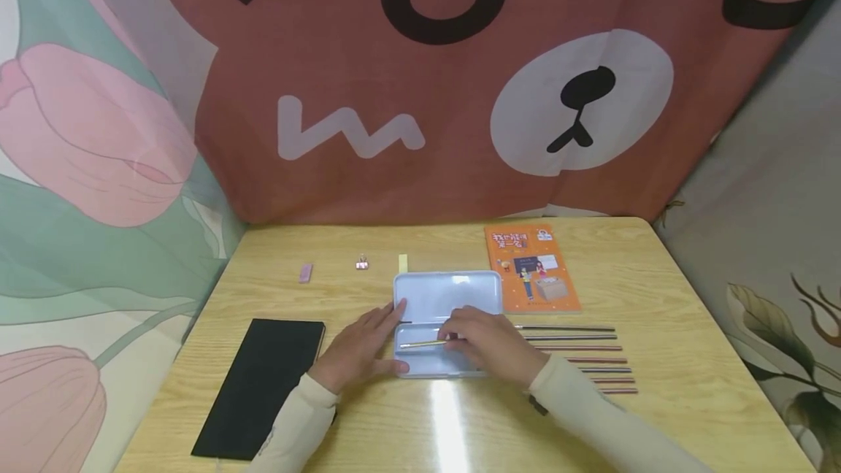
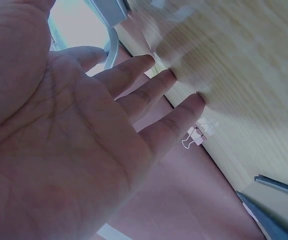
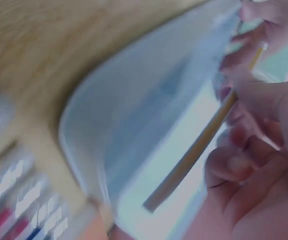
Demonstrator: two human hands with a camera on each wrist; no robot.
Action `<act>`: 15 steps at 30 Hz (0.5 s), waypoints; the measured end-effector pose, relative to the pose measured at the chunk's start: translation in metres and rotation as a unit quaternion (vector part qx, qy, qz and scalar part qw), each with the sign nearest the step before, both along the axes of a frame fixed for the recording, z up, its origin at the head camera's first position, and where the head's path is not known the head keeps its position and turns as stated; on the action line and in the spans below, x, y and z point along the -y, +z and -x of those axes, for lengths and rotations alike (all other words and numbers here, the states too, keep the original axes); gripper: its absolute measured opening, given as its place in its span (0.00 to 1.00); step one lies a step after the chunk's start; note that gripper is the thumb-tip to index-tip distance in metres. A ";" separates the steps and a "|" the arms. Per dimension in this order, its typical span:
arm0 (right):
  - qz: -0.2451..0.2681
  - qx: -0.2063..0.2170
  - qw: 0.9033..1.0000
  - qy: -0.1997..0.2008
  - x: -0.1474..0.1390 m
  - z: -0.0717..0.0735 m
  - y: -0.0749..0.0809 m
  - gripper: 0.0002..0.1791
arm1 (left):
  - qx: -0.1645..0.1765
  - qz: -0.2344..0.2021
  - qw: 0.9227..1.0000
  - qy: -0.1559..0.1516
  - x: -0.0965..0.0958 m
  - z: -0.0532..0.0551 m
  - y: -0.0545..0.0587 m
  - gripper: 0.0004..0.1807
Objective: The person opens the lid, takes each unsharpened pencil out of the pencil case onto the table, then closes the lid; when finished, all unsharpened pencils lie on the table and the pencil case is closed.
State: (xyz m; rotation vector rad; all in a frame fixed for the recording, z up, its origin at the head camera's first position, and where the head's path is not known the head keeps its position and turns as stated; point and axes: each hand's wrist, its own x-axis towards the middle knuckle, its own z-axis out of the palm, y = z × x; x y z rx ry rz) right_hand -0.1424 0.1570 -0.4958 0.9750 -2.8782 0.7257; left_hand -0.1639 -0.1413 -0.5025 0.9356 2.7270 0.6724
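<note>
A pale blue pencil case (image 1: 430, 298) lies unfolded at the middle of the table, its lid tipped back. My left hand (image 1: 358, 347) rests along the case's left edge, index finger up by the lid and thumb at the lower tray. The left wrist view shows its fingers (image 2: 169, 120) nearly straight. My right hand (image 1: 489, 341) pinches a yellow pencil (image 1: 420, 344) over the lower tray, lying roughly level. In the right wrist view the pencil (image 3: 189, 160) passes between thumb and fingers. Several dark and red pencils (image 1: 607, 348) lie in a row to the right, partly hidden by my right arm.
A black notebook (image 1: 256, 385) lies at the left. Along the back are a pink eraser (image 1: 305, 273), a binder clip (image 1: 362, 263) and a yellow strip (image 1: 403, 263). An orange booklet (image 1: 535, 268) sits behind the pencils. Printed cloth (image 1: 447, 188) hangs beyond the table.
</note>
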 end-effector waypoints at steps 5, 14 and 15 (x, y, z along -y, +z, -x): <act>0.023 -0.020 0.999 -0.016 -0.038 -0.022 0.013 0.06 | 0.002 -0.013 1.000 -0.003 0.001 -0.001 0.001 0.58; -0.037 -0.017 0.994 -0.101 -0.118 -0.065 0.013 0.10 | -0.022 -0.020 0.999 -0.011 0.003 0.001 -0.007 0.59; -0.039 -0.015 0.994 -0.103 -0.125 -0.070 0.013 0.11 | -0.018 -0.023 1.000 -0.010 0.003 0.001 -0.007 0.59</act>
